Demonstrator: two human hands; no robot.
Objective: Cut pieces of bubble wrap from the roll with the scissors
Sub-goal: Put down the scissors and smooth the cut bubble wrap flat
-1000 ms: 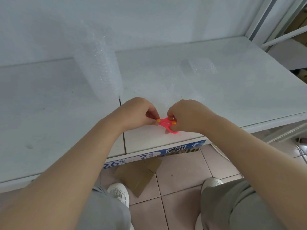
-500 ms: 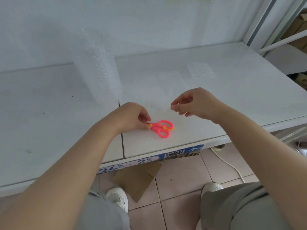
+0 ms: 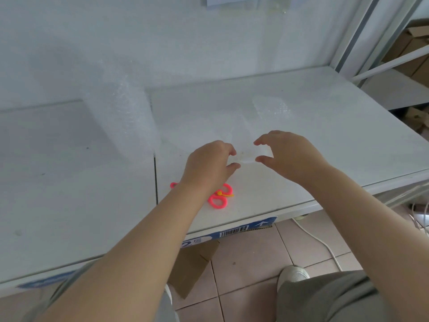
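Observation:
A roll of clear bubble wrap (image 3: 125, 117) stands upright on the white table (image 3: 325, 140), left of centre. A loose sheet from it lies flat to the right, and its faint end (image 3: 243, 145) lies between my two hands. My left hand (image 3: 209, 163) and my right hand (image 3: 285, 154) hover over that end, thumbs and fingers apart, with nothing held. The pink scissors (image 3: 218, 198) lie on the table near the front edge, partly hidden under my left wrist. A small cut piece of bubble wrap (image 3: 271, 108) lies farther back on the right.
A seam (image 3: 155, 182) splits the table into two panels. Brown cardboard (image 3: 192, 263) and a white cable (image 3: 318, 240) lie on the tiled floor below the front edge. White shelving with cardboard boxes (image 3: 413, 49) stands at the right.
Both hands have let go of the scissors, which now lie on the table. Both hands have moved forward to the end of the bubble wrap sheet and opened.

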